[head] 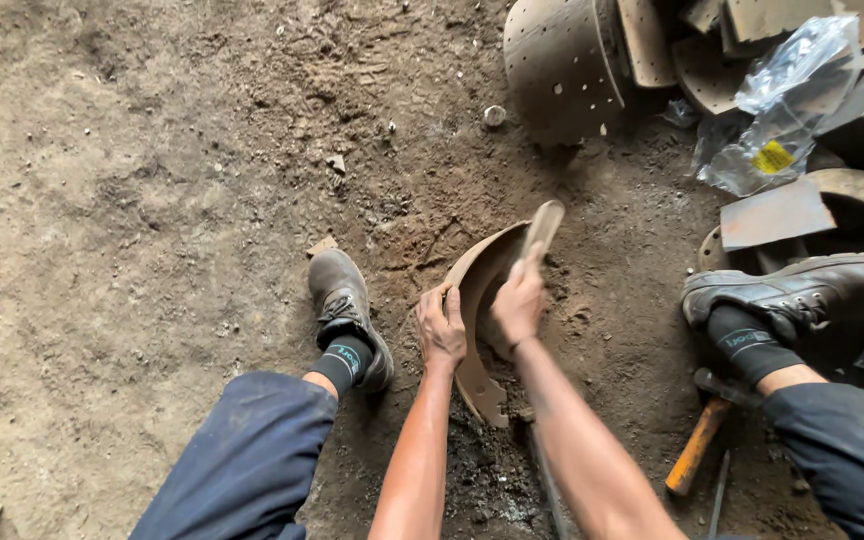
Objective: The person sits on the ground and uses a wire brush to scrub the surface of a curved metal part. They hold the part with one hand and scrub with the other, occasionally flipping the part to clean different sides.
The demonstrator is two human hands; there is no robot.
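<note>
Dusty dirt floor point(152, 180) under you. Curved metal brake shoe point(474, 290) stands on edge between your shoes. Your left hand point(441, 328) clenches its outer rim; your right hand point(519, 300) grips a flat wooden-looking tool point(542, 230) against its inside. Orange-handled hammer point(700, 440) lies near your right ankle.

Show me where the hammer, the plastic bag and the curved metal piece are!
hammer point(694, 455): head view, on its orange handle.
plastic bag point(777, 100): head view, on its crinkled middle.
curved metal piece point(472, 270): head view, on its upper rim.
</note>
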